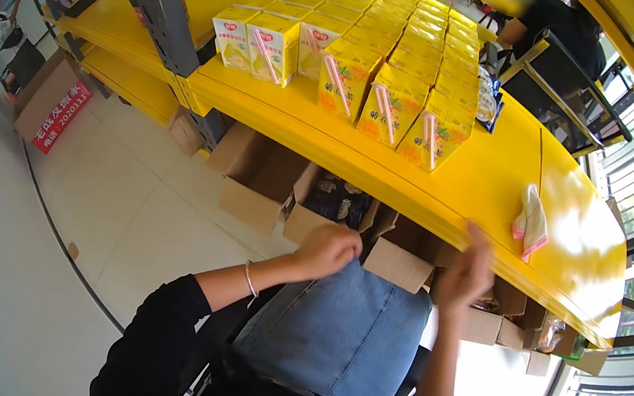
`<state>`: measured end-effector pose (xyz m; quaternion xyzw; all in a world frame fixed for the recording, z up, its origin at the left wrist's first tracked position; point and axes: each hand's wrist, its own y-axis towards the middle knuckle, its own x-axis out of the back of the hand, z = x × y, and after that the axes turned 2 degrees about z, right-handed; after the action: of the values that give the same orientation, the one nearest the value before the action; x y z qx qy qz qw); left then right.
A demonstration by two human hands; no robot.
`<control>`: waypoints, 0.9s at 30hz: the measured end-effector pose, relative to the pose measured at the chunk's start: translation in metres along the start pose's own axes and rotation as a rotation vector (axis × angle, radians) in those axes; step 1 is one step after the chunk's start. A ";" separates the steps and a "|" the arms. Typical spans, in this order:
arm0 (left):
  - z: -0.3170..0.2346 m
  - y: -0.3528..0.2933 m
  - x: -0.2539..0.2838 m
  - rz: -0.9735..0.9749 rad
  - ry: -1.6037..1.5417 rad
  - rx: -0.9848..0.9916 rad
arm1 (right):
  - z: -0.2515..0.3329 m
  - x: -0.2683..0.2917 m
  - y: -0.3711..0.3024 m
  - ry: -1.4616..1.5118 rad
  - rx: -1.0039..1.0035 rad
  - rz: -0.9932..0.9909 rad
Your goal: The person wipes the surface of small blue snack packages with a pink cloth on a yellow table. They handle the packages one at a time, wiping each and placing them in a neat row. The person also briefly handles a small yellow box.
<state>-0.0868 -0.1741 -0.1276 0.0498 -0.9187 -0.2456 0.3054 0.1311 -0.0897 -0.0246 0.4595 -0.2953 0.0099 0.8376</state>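
Facing the yellow surface (497,174), we have our left hand (329,252) curled closed above our jeans (335,339) — whether anything is inside it, we cannot tell. Our right hand (466,275) is raised just beside the surface's edge (it is blurred, so we cannot tell whether it is open or closed). Yellow drink cartons (365,34) stand in close rows on the surface before us; a white-and-pink cloth (530,217) lies to their right. Open cardboard boxes (398,264) sit below.
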 end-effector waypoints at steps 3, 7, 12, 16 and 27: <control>0.055 -0.011 -0.006 -0.193 -0.442 0.538 | 0.053 -0.063 -0.038 0.338 -0.184 0.391; 0.091 0.004 -0.006 -0.290 -0.743 0.932 | 0.046 -0.174 -0.101 0.801 -0.785 0.396; 0.139 0.019 -0.004 0.067 -0.425 0.936 | -0.009 -0.242 -0.085 0.985 -1.166 0.440; 0.139 0.041 -0.005 0.263 -0.475 0.958 | -0.101 -0.283 -0.117 0.904 -1.401 0.633; 0.116 0.037 0.016 0.091 -0.694 0.891 | -0.029 -0.258 -0.072 0.756 -1.516 0.681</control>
<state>-0.1657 -0.0968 -0.1816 0.0504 -0.9813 0.1773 -0.0547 -0.0473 -0.0428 -0.2217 -0.3596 -0.0482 0.2098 0.9079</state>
